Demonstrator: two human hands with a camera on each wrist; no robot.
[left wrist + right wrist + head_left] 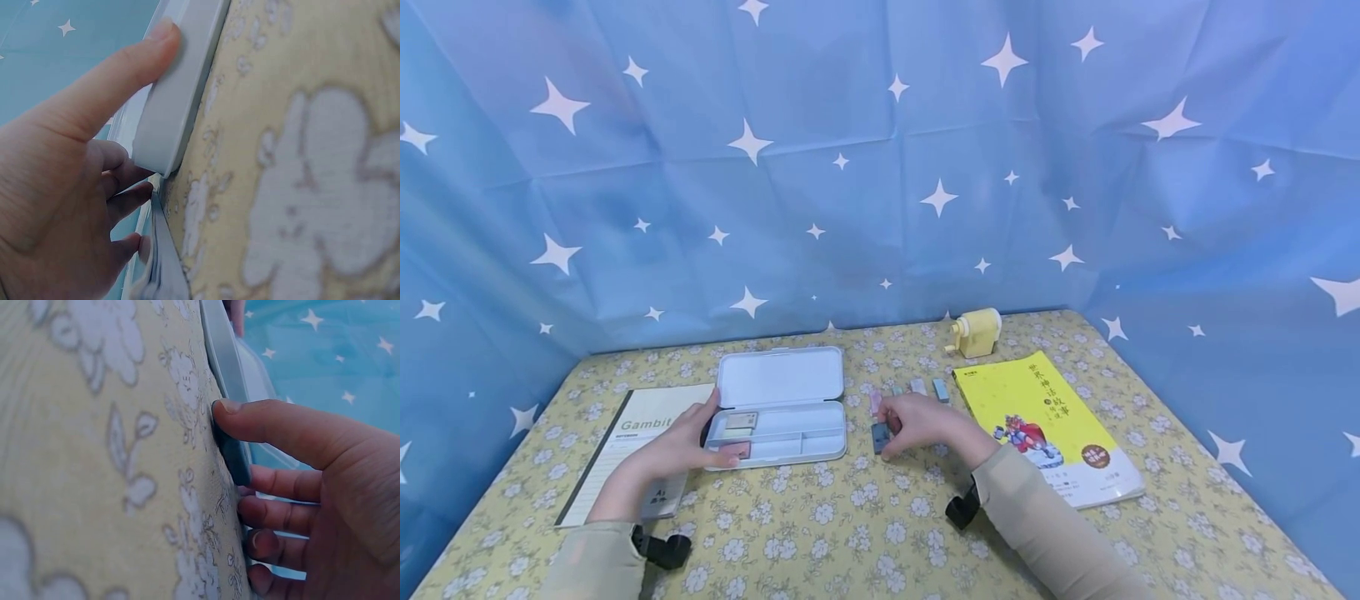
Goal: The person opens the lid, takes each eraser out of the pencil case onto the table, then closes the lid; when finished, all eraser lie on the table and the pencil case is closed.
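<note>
A study corner, whether home or classroom unclear: blue, white-starred fabric [850, 196] surrounds a yellow floral-covered table [820, 542] bearing a white hinged pencil case [781, 375], a cream-and-white paper notebook [643, 425], a yellow-covered paperback book [996, 392] and a yellow-and-white pencil sharpener [979, 335].

Yellow sharpener [979, 335], book [1013, 390] (yellow too), pale notebook [625, 437], starry blue curtain [865, 192]

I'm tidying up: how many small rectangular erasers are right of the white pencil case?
5 visible: dark blue eraser, pinched by the right hand; pink one, beyond it; then green one, pale pink one and light blue one, rightward. The hand may hide more.
</note>
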